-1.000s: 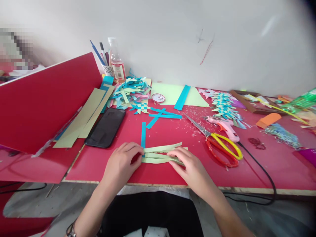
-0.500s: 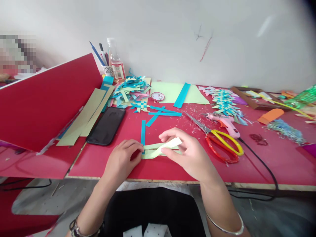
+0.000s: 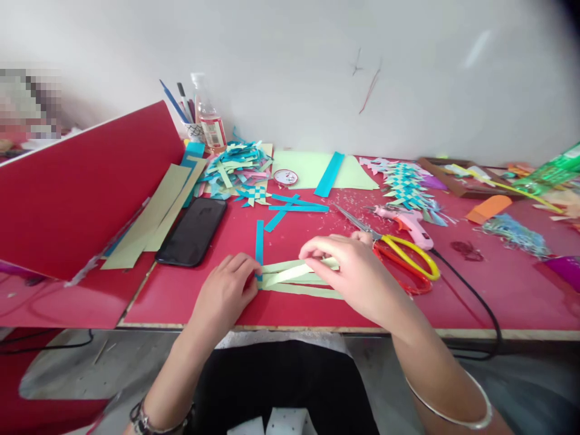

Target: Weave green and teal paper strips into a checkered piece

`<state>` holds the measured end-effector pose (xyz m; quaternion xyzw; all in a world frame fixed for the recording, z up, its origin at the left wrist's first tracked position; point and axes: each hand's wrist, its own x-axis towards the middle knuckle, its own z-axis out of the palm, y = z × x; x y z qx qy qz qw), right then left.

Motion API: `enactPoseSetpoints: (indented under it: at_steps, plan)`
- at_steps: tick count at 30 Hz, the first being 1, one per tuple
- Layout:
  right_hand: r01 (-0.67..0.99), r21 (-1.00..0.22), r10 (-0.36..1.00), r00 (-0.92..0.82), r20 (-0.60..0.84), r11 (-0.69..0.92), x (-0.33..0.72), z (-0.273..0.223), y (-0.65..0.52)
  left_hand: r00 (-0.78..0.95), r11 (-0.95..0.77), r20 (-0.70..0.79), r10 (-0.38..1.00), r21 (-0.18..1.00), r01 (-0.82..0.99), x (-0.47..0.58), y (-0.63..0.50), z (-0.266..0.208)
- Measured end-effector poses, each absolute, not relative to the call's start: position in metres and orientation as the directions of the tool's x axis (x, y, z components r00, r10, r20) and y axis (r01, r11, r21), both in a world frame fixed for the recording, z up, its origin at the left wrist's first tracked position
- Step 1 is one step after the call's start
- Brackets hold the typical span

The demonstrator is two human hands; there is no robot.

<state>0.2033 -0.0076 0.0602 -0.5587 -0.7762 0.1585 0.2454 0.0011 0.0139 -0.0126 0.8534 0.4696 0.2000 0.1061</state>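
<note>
Several pale green paper strips [image 3: 294, 279] lie fanned out on the red table [image 3: 317, 232] near its front edge. My left hand [image 3: 226, 293] presses their left ends down, next to a blue strip [image 3: 259, 240] that runs away from me. My right hand [image 3: 357, 275] pinches one green strip at its right end and holds it slightly raised over the others.
Yellow and red scissors [image 3: 399, 257] and a pink glue gun [image 3: 410, 222] with a black cord lie right of my hand. A black phone [image 3: 193, 231] and a red board [image 3: 77, 187] are at left. Piles of woven paper pieces [image 3: 235, 169] sit behind.
My right hand lifted one green strip off the bundle, curled it up, then brought it back down lower over the other strips. My left hand stayed on the strips' left ends.
</note>
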Motion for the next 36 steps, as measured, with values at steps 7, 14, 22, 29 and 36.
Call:
enactPoseSetpoints:
  at_steps: [7, 14, 22, 29, 36]
  plan:
    - [0.368, -0.877, 0.941, -0.253, 0.223, 0.307, 0.176, 0.058, -0.001, 0.455, -0.507, 0.225, 0.862, 0.382, 0.773, 0.002, 0.011, -0.004]
    - [0.233, -0.926, 0.946, -0.206, 0.25, 0.295, 0.156, 0.051, 0.005, 0.441, -0.524, 0.339, 0.831, 0.212, 0.825, 0.005, 0.0, -0.006]
    - [0.247, -0.922, 0.947, -0.205, 0.249, 0.296, 0.158, 0.041, 0.007, 0.434, -0.493, 0.317, 0.843, 0.135, 0.859, 0.008, -0.006, -0.008]
    - [0.038, -0.966, 0.922, -0.308, 0.233, 0.257, 0.156, 0.049, 0.003, 0.378, -0.426, 0.328, 0.866, 0.087, 0.901, 0.021, -0.006, -0.001]
    - [0.276, -0.885, 0.916, -0.257, 0.307, 0.374, 0.181, 0.051, -0.002, 0.384, -0.426, 0.321, 0.866, 0.071, 0.902, 0.019, -0.005, -0.006]
